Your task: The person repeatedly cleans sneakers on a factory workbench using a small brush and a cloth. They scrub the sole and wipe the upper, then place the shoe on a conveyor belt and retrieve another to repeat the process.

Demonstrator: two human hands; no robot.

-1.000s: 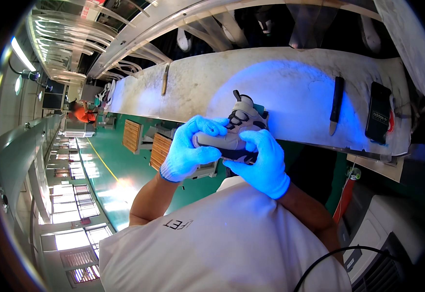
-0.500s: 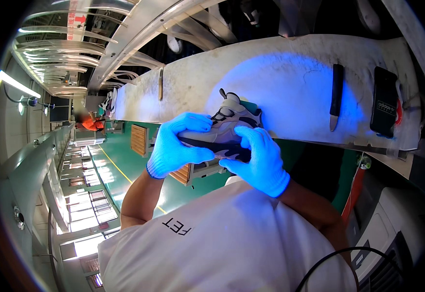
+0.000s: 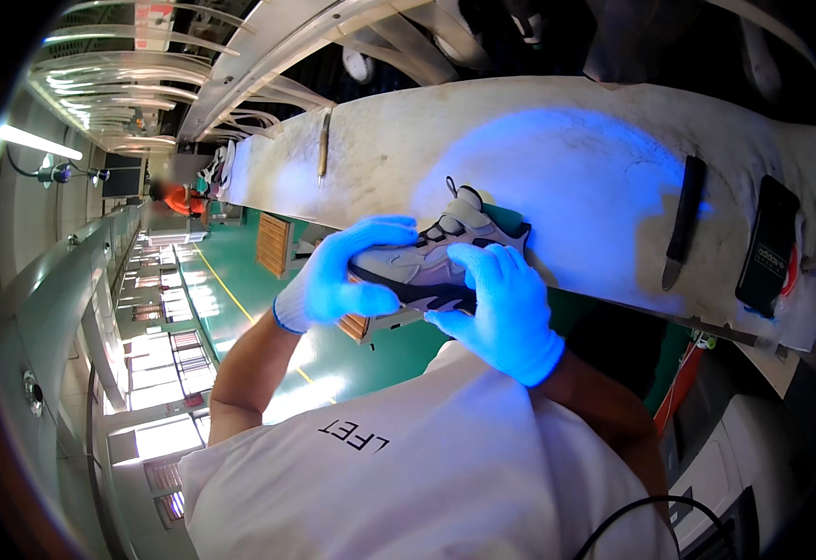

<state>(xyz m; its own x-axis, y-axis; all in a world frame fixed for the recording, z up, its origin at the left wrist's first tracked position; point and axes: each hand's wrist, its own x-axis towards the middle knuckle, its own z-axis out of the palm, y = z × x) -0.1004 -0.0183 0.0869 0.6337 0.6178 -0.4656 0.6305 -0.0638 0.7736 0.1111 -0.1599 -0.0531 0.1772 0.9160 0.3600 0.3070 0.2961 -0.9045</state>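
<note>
A grey and dark sneaker (image 3: 436,252) with black laces and a green inside is tilted on its side at the bench's near edge. My left hand (image 3: 343,275), in a knit glove lit bright blue, grips the toe end, thumb under the sole and fingers over the upper. On the heel half my right hand (image 3: 503,308), gloved alike, is closed with its fingers on the side and its thumb near the sole. Both hands hide parts of the shoe. A knife (image 3: 684,224) with a black handle lies on the bench to the right.
The long pale bench (image 3: 604,187) carries a blue light patch. At its right end lie a dark flat case (image 3: 768,247) and a red item (image 3: 790,271). A slim pen-like tool (image 3: 323,149) lies further left. Wooden slatted pallets (image 3: 274,245) stand on the green floor; a person (image 3: 179,198) is far off.
The whole view has shifted, so the bench items sit lower and further right. Both hands keep hold of the sneaker, which has tipped slightly, showing less of its sole.
</note>
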